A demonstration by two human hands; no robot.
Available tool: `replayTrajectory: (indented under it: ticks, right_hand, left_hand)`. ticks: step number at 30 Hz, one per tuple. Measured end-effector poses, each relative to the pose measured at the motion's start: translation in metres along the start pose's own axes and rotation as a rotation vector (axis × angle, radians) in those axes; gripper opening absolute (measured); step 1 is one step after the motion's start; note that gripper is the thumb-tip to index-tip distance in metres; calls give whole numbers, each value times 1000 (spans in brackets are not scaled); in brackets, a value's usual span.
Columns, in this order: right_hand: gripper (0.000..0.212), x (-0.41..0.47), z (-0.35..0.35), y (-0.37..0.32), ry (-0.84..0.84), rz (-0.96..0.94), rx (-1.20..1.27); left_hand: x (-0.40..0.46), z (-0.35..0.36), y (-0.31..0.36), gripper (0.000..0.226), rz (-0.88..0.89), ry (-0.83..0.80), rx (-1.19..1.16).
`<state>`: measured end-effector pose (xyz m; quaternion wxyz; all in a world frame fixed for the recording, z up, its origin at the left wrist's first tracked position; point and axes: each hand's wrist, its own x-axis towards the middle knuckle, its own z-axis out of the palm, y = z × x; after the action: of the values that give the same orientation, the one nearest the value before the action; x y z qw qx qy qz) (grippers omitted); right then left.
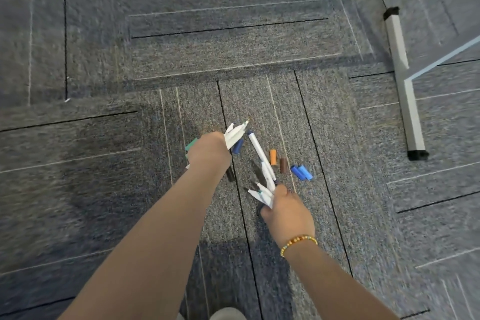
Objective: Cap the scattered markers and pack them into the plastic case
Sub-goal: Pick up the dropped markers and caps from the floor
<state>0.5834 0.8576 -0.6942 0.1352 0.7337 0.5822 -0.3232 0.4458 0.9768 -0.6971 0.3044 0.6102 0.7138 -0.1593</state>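
Your left hand (pixel 209 153) grips a bundle of uncapped markers (pixel 233 135) at frame centre; your right hand (pixel 285 212) grips more. Loose caps (pixel 301 172) lie right on the carpet (pixel 259 41). Overfull fingers could drop some, or tips stain it. No case visible.

This looks like an office. The floor (pixel 233 41) is laid with grey commercial carpet tiles patterned with thin pale and dark lines, and a grey metal desk leg (pixel 405 86) with black end caps rests on it at the right.
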Motion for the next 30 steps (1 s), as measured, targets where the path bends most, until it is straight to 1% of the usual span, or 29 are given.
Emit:
replayTrajectory:
  ticks: [3, 5, 7, 10, 11, 12, 14, 16, 19, 22, 25, 27, 29, 30]
  right_hand:
    - [36, 0, -2, -4, 34, 33, 24]
    - [36, 4, -8, -9, 76, 36, 49]
    - [34, 14, -17, -15, 128, 52, 103]
    - [30, 38, -32, -24, 192, 61, 167]
    - [28, 47, -37, -28, 184, 51, 173]
    - [27, 54, -40, -33, 172, 38, 163]
    - [28, 64, -43, -41, 156, 22, 110]
    - [26, 72, -42, -48, 161, 34, 57]
    - [23, 77, -43, -54, 168, 51, -29]
    - [23, 75, -48, -59, 123, 36, -124]
    - [24, 62, -48, -59, 102, 6, -129]
    - [27, 47, -44, -55, 113, -78, -150]
    - [37, 30, -37, -46, 105, -222, -235]
    - [39, 21, -32, -41, 89, -312, -301]
  left_hand:
    - [-3, -3, 1, 15, 1, -38, -41]
    - [-4, -6, -2, 18, -1, -47, -109]
    - [-3, -10, -6, 24, -27, -50, -262]
    - [-2, -19, -17, 42, -96, -57, -552]
    - [-3, -23, -21, 42, -119, -56, -626]
    - [-3, -27, -26, 37, -138, -50, -692]
    - [-5, -35, -36, 20, -179, -46, -766]
    - [-9, -39, -43, 17, -193, -58, -758]
    - [-16, -41, -47, 20, -179, -80, -682]
    - [-20, -42, -49, 23, -188, -79, -668]
    - [-24, -44, -55, 24, -218, -65, -692]
    - [-28, -45, -60, 29, -219, -74, -776]
    - [-32, -45, -65, 42, -221, -82, -801]
    - [-34, -46, -68, 43, -215, -91, -789]
